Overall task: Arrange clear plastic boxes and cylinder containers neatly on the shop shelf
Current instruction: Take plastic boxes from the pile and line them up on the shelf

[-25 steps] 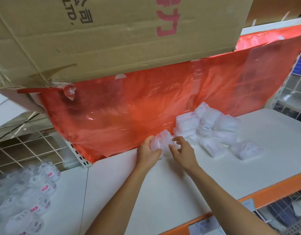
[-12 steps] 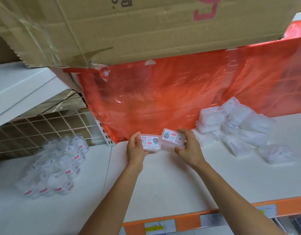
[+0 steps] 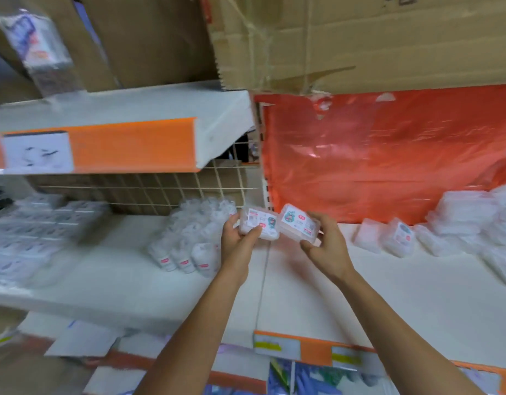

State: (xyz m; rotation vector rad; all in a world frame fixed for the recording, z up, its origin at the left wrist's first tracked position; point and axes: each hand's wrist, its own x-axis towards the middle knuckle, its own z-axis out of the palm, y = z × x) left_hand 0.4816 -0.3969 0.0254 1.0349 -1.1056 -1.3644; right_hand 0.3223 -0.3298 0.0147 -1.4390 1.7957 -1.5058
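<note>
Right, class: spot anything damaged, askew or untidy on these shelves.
The cardboard box overhead has a torn lower edge with tape hanging loose. The clear boxes at right lie in a jumbled heap, not rows.

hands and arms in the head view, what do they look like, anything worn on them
Two bare human hands, the left hand and the right hand, on bare forearms that run up from the bottom edge. No sleeve shows on either arm, and no gloves, watch, wristband or ring is visible. The nails look short and unpainted.
</note>
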